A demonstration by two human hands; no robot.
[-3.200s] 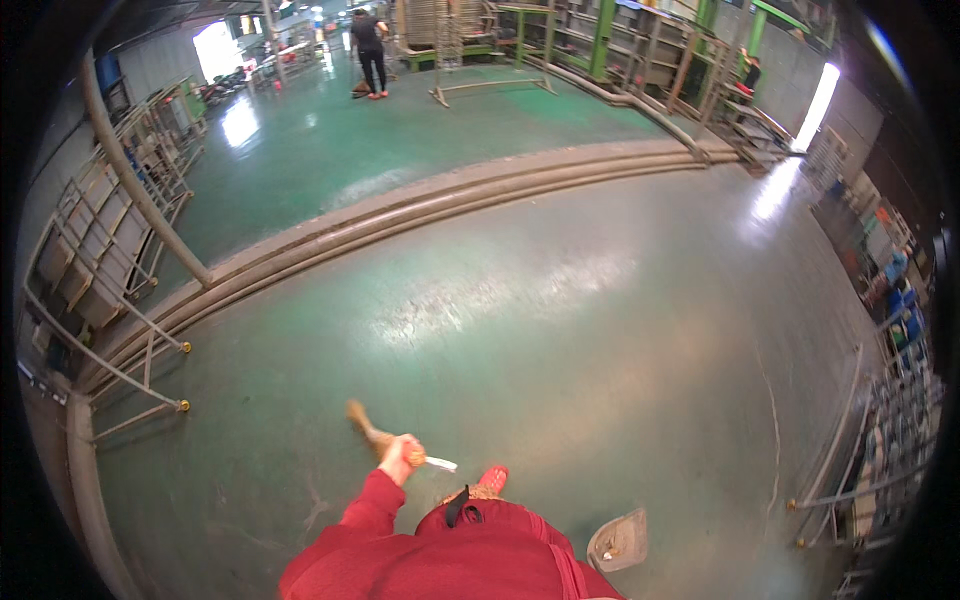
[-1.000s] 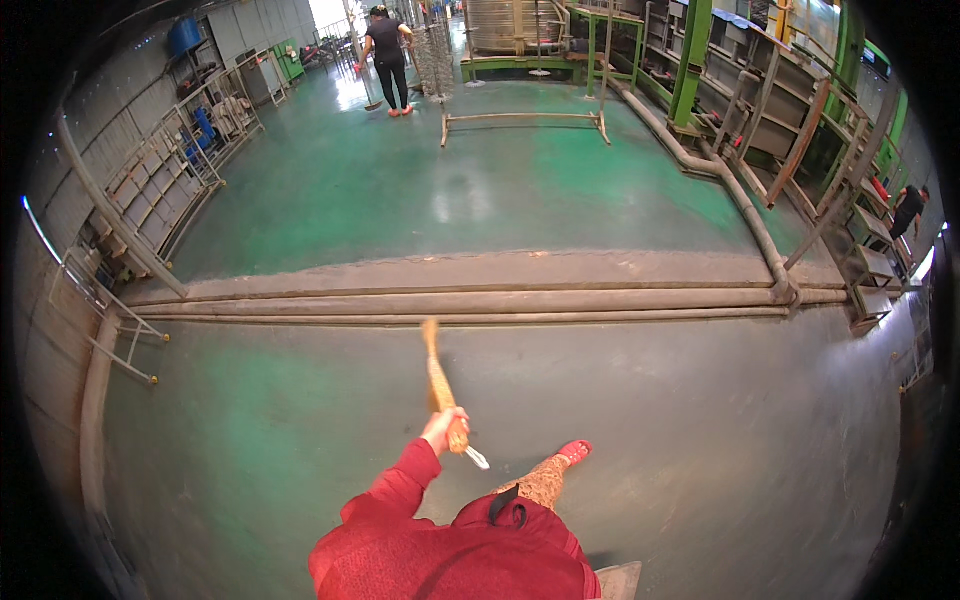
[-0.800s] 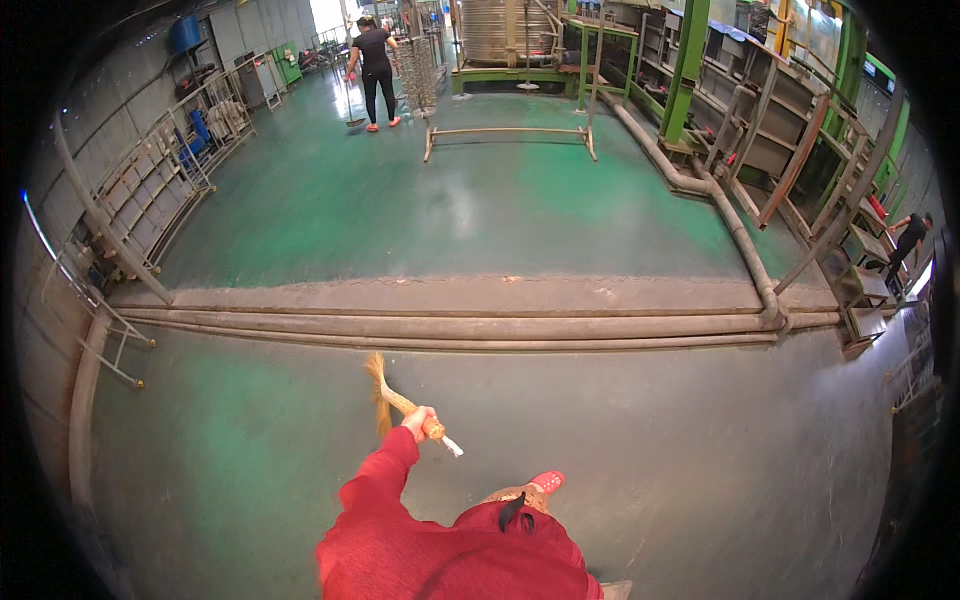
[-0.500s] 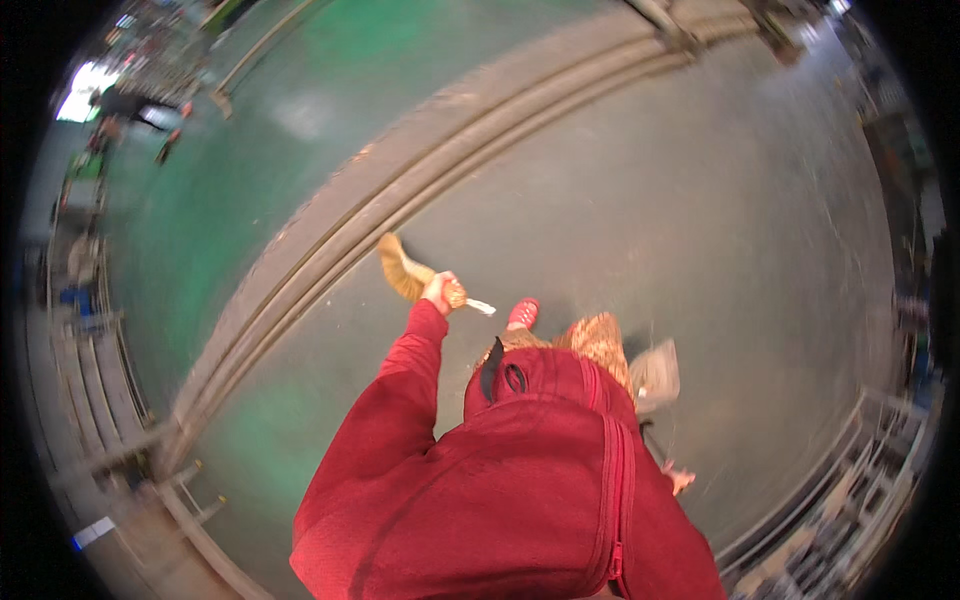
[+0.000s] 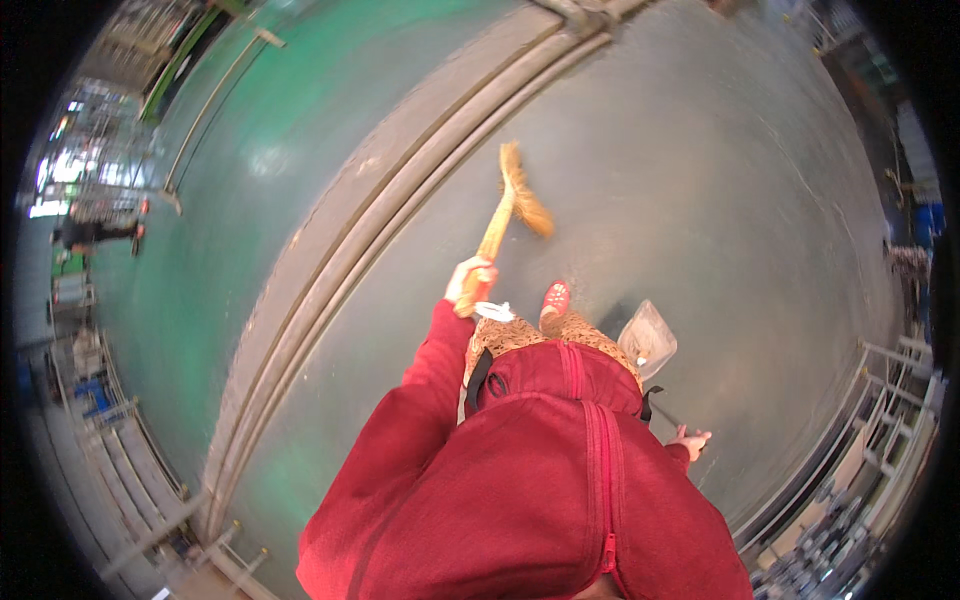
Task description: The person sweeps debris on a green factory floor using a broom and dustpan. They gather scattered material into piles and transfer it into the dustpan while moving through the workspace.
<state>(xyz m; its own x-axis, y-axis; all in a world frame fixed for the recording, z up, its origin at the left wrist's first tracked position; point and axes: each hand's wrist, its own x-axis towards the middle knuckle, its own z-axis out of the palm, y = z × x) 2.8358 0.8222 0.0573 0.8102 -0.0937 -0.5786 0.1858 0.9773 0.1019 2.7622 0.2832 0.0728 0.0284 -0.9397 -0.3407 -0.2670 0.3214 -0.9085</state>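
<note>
My left hand (image 5: 470, 280) is closed round the handle of a straw hand broom (image 5: 526, 200), held out ahead of me with its tan bristles pointing away and to the right. A white strip (image 5: 495, 312) hangs at the handle's near end. At my right side, my right hand (image 5: 690, 442) grips the end of a long thin handle. That handle belongs to a pale, long-handled dustpan (image 5: 648, 338) beside my right leg, with a small light scrap in it. My sleeve and waist hide part of the handle.
A raised double rail (image 5: 400, 195) curves across the floor on my left. Beyond it is green floor with a metal barrier (image 5: 215, 110) and a person (image 5: 100, 232) far off. Metal racks with stacked parts (image 5: 840, 520) stand at the right; more frames (image 5: 120, 430) line the left.
The broom has swung from beside the rail to the right and farther ahead, its handle now showing at length. My feet have stepped, and the view has turned somewhat.
</note>
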